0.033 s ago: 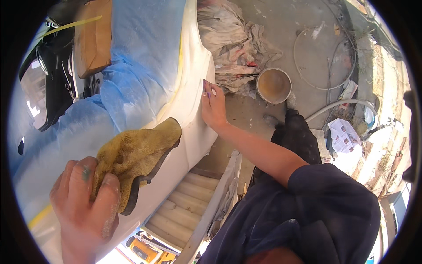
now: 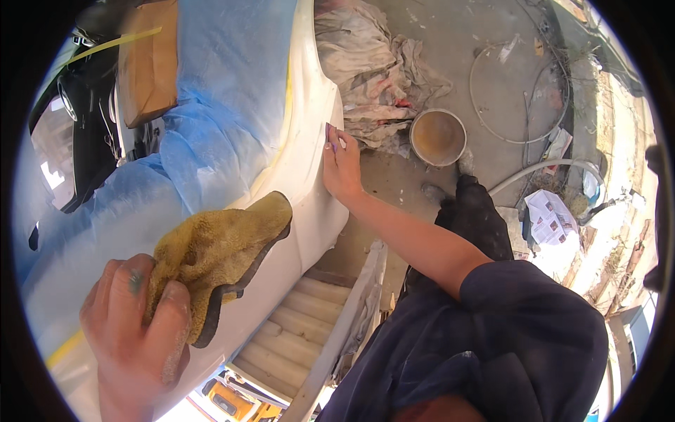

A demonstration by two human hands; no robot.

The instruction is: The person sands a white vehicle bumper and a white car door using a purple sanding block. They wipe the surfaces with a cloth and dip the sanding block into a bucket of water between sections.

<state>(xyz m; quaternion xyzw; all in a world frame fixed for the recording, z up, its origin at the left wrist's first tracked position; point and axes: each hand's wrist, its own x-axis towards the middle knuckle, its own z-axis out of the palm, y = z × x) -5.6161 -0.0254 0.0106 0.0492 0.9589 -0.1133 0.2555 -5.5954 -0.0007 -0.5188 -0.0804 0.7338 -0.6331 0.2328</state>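
Observation:
My left hand [image 2: 133, 323] is closed on a mustard-yellow towelling cloth [image 2: 204, 260] with a dark edge, which hangs in folds above the white car body [image 2: 316, 162]. A greenish smear marks one knuckle. Further off, my right hand [image 2: 342, 169] presses against the rounded edge of the white panel. Between its fingers and the panel shows a thin purple piece of sandpaper [image 2: 329, 132], mostly hidden by the fingers. Blue masking film [image 2: 225, 141] covers the car beside the panel, bordered by yellow tape [image 2: 287, 105].
A round bucket [image 2: 457, 156] of murky brownish liquid stands on the concrete, beside crumpled stained sheeting [image 2: 358, 63]. Hoses [image 2: 534, 167] curl across the floor at the right. A brown cardboard box [image 2: 151, 63] rests at the upper left. Ribbed pale panels [image 2: 295, 323] lie below the car's edge.
My right hand has slid very slightly up along the panel edge with the sandpaper. The cloth in my left hand has shifted a little; the rest looks the same.

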